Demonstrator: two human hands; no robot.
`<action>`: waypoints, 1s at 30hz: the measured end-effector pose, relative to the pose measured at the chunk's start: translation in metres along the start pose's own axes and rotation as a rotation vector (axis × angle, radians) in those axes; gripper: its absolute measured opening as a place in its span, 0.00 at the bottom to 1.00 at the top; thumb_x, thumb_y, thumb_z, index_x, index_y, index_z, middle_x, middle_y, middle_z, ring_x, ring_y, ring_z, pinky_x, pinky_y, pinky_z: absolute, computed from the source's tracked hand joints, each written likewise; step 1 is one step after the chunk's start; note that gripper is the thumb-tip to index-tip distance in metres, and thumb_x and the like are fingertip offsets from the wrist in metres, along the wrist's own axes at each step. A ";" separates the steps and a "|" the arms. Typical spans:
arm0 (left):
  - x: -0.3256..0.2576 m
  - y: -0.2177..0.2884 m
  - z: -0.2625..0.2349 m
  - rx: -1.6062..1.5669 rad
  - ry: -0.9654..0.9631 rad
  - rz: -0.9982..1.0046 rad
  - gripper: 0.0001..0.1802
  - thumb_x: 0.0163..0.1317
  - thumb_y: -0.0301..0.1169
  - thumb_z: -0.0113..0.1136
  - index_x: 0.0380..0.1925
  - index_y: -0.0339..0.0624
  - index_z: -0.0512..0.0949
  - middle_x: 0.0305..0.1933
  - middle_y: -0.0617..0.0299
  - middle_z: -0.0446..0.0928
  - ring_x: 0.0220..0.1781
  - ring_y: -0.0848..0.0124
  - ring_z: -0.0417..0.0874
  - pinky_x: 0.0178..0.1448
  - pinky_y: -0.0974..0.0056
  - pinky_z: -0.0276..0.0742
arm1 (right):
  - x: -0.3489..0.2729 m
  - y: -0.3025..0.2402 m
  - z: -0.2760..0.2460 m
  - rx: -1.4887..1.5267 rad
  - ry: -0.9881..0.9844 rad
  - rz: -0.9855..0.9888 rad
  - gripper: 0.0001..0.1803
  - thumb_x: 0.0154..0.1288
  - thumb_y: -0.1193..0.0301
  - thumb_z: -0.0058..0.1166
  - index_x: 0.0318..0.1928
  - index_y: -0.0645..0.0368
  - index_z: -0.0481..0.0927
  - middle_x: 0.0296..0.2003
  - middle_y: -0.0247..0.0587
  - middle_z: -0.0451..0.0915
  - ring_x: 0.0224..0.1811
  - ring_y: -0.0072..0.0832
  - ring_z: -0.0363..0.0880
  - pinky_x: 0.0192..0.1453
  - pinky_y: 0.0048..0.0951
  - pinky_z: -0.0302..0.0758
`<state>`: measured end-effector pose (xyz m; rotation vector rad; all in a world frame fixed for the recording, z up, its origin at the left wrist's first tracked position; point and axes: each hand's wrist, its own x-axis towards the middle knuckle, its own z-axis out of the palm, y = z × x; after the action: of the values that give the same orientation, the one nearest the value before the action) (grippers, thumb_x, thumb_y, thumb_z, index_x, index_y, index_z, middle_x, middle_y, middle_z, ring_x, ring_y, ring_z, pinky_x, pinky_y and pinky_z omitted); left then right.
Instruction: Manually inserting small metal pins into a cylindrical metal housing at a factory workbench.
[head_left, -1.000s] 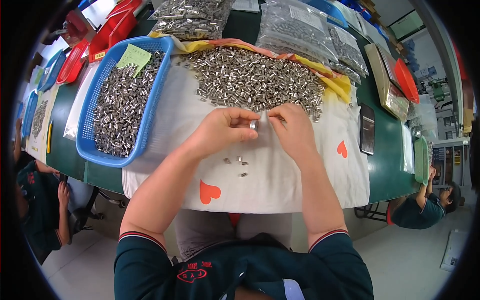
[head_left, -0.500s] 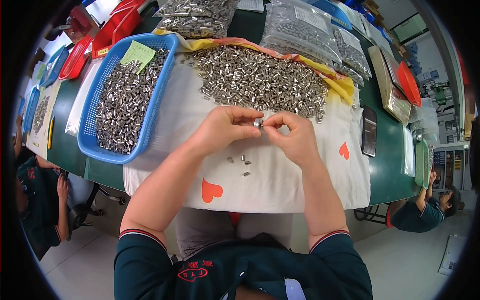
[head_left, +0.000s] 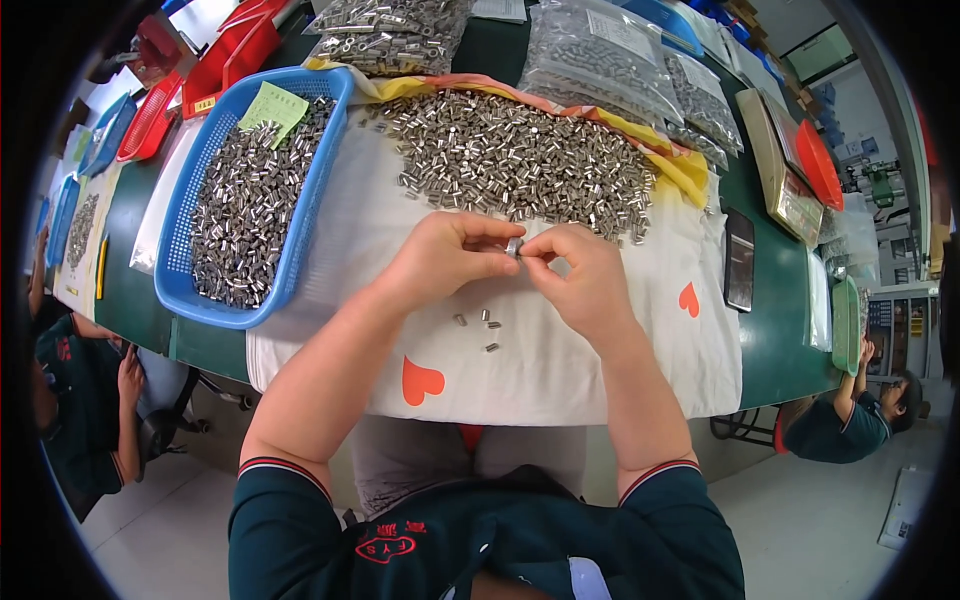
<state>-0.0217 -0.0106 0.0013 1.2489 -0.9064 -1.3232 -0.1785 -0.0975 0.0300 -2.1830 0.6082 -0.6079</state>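
Observation:
My left hand point(head_left: 437, 262) pinches a small, round, silver metal piece point(head_left: 513, 247) on edge between thumb and fingers. Against its right side, the thumb and forefinger of my right hand point(head_left: 580, 275) are pressed together; what they grip is hidden. Just below the hands, several loose metal sleeves point(head_left: 487, 315) lie on the white cloth point(head_left: 540, 385). Beyond the fingers spreads a big heap of short, shiny metal sleeves point(head_left: 520, 160).
At left stands a blue basket point(head_left: 175, 260) full of similar small metal parts, with a green note point(head_left: 274, 112). Clear bags of metal parts point(head_left: 600, 65) sit at the back. A dark phone point(head_left: 738, 262) lies on the right. Other people point(head_left: 845, 425) sit at both sides.
My right hand has shifted slightly left, its fingertips closing up to the round metal piece. The left hand stays nearly still.

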 end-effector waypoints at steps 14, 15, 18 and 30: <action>-0.003 0.001 0.005 0.062 -0.100 -0.065 0.19 0.48 0.24 0.64 0.43 0.34 0.75 0.35 0.65 0.77 0.35 0.81 0.75 0.39 0.75 0.73 | 0.009 0.025 -0.013 0.386 -0.145 0.290 0.08 0.51 0.74 0.55 0.34 0.59 0.78 0.24 0.35 0.76 0.24 0.22 0.73 0.30 0.23 0.70; -0.005 0.002 0.007 0.063 -0.101 -0.062 0.19 0.48 0.24 0.64 0.43 0.34 0.75 0.35 0.65 0.77 0.35 0.81 0.75 0.39 0.75 0.73 | 0.011 0.027 -0.010 0.385 -0.144 0.288 0.08 0.51 0.74 0.55 0.34 0.59 0.78 0.24 0.35 0.76 0.24 0.22 0.73 0.30 0.23 0.70; -0.009 0.008 0.010 0.194 -0.194 -0.065 0.20 0.44 0.27 0.67 0.41 0.39 0.78 0.29 0.69 0.75 0.31 0.82 0.73 0.36 0.75 0.71 | 0.016 0.036 0.012 -0.213 0.137 -0.041 0.07 0.50 0.72 0.55 0.32 0.54 0.79 0.27 0.36 0.75 0.30 0.33 0.73 0.35 0.31 0.70; -0.011 0.014 0.005 0.287 -0.268 -0.063 0.19 0.43 0.25 0.68 0.39 0.40 0.79 0.28 0.70 0.76 0.31 0.83 0.71 0.35 0.75 0.70 | 0.015 0.030 0.027 -0.556 0.147 -0.279 0.02 0.45 0.74 0.53 0.24 0.55 0.78 0.25 0.33 0.71 0.33 0.30 0.70 0.37 0.31 0.64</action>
<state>-0.0246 -0.0022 0.0180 1.3453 -1.2912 -1.4717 -0.1576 -0.1090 -0.0061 -2.7935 0.6039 -0.8257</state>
